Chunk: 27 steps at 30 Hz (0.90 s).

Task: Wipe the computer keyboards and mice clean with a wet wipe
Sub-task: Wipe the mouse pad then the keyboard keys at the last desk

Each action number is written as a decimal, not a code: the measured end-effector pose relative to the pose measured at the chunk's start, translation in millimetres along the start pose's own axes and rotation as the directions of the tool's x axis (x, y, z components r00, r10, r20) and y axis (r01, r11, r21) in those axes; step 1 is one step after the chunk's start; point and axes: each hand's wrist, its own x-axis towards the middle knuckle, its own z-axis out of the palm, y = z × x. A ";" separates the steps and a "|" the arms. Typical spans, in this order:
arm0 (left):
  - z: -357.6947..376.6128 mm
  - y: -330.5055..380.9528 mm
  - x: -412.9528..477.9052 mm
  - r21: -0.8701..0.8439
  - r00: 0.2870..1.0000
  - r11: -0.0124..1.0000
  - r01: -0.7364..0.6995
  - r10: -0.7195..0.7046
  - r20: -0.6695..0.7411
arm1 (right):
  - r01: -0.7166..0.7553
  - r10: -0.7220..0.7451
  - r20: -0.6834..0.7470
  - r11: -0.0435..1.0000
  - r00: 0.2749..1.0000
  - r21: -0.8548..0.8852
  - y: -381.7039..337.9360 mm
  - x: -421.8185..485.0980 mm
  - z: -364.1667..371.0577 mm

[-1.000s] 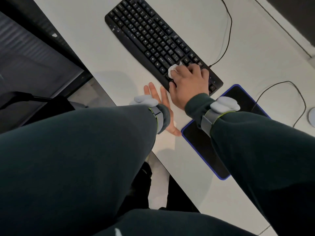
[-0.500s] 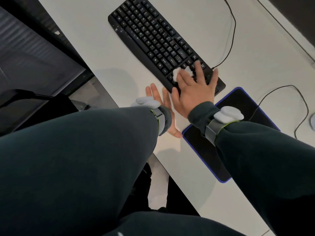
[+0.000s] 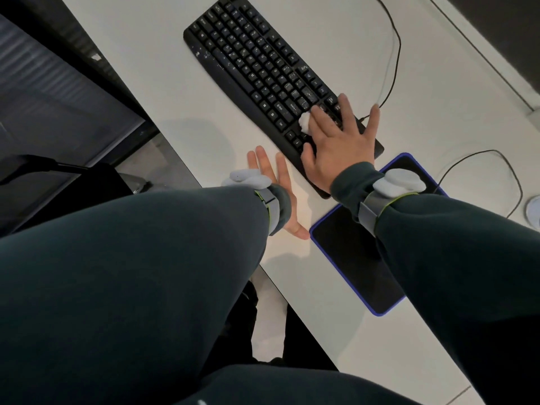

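Note:
A black keyboard (image 3: 251, 62) lies diagonally on the white desk (image 3: 163, 92). My right hand (image 3: 339, 144) lies flat on the keyboard's right end with its fingers spread, pressing a crumpled white wet wipe (image 3: 305, 121) onto the keys; most of the wipe is hidden under the fingers. My left hand (image 3: 274, 182) rests flat on the desk just in front of the keyboard, fingers straight, partly hidden by my sleeve. A white mouse (image 3: 533, 210) shows only as a sliver at the right edge.
A black mouse pad (image 3: 359, 258) with a blue border lies right of my left hand, partly under my right forearm. Two black cables (image 3: 391, 62) run across the desk behind the keyboard. A dark chair (image 3: 43, 176) stands left of the desk edge.
My right hand went from curled over the wipe to flat with fingers spread, and slid toward the keyboard's right end. My left hand stayed flat on the desk.

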 end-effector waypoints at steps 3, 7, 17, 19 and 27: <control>0.7 0.9 0.3 0.009 1.000 1.000 -0.006 0.006 0.003 | -0.229 0.232 -0.004 0.964 0.973 0.136 9.9 16.5 -1.2; 1.3 1.1 -0.5 -0.002 1.000 1.000 -0.007 0.007 -0.002 | -0.190 0.232 -0.150 0.950 0.961 0.248 19.5 30.8 3.6; 3.5 0.2 2.6 -0.011 1.000 1.000 -0.015 0.015 -0.006 | 0.082 0.009 -0.240 0.927 0.971 0.366 12.1 47.8 2.2; 3.5 0.0 2.9 -0.016 1.000 1.000 -0.009 0.009 -0.001 | 0.205 -0.096 -0.319 0.922 0.943 0.329 11.9 39.7 8.7; 6.0 0.3 0.3 -0.035 0.999 0.999 -0.025 0.024 -0.042 | -0.124 0.183 -0.201 0.953 0.962 0.275 12.1 59.6 -4.3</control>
